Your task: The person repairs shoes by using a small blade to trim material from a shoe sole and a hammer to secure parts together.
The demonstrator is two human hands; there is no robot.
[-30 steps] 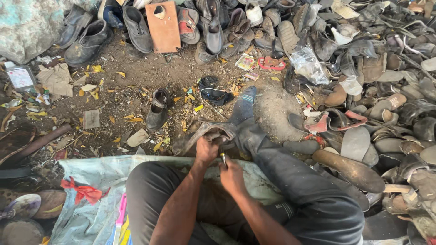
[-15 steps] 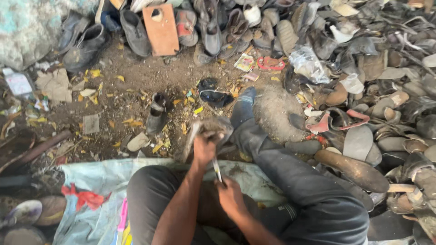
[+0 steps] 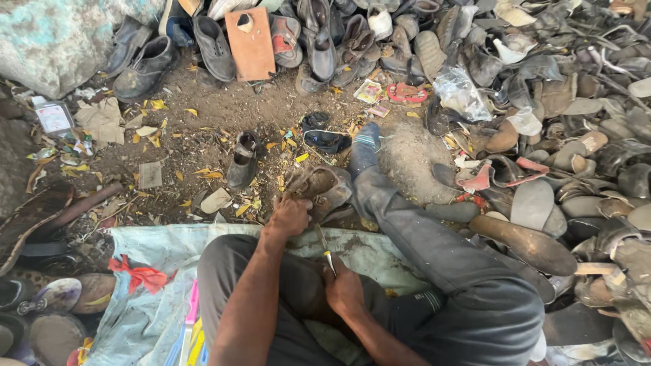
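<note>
Now | left hand (image 3: 290,218) grips worn shoe (image 3: 324,188) | right hand (image 3: 344,291) holds knife (image 3: 323,245)

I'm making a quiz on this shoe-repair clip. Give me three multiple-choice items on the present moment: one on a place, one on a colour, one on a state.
1. Where is the worn brown shoe that the left hand grips?
A. on the ground ahead of the person's knees
B. on top of the far shoe pile
C. inside a box

2. What colour is the crumpled scrap on the pale sheet?
A. green
B. red
C. white

3. How does the right hand stand?
A. open and flat
B. closed on a thin blade tool
C. resting on the orange board

Answers:
1. A, since the shoe lies on the dirt beside the outstretched leg.
2. B, as the scrap is bright red.
3. B, as its fingers wrap the tool's lower end and the blade points up toward the shoe.
</note>
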